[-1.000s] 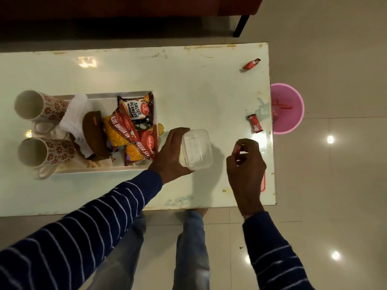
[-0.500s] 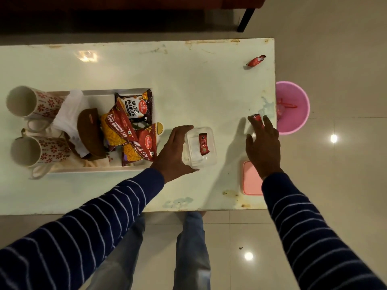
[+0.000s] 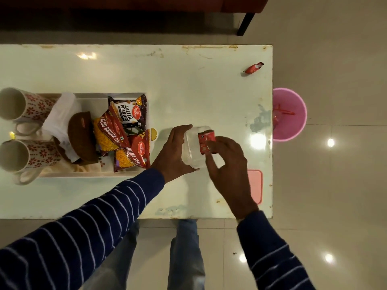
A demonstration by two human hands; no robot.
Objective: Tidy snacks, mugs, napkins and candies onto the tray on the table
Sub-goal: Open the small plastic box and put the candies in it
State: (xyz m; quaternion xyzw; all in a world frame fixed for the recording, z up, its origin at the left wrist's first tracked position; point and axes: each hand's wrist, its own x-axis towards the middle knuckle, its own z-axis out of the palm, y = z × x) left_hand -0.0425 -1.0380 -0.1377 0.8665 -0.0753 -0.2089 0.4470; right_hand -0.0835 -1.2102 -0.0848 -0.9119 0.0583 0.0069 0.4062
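My left hand (image 3: 174, 151) grips the left side of a clear plastic box (image 3: 191, 148) on the table. My right hand (image 3: 227, 162) holds a red candy (image 3: 204, 141) over the box's opening; whether a second candy lies under it I cannot tell. Another red candy (image 3: 253, 68) lies near the table's far right corner. The white tray (image 3: 90, 174) at the left holds snack packets (image 3: 123, 130), a white napkin (image 3: 60, 115), a brown item (image 3: 80, 135) and two patterned mugs (image 3: 25, 130).
A pink lid (image 3: 256, 185) lies at the table's right front, partly under my right wrist. A pink bin (image 3: 290, 115) stands on the floor past the right edge. Dark furniture runs behind the table. My legs show below the near edge.
My right hand reached out to the candy near the right edge, picked it up and brought it back over the box. My left hand kept its hold on the box.
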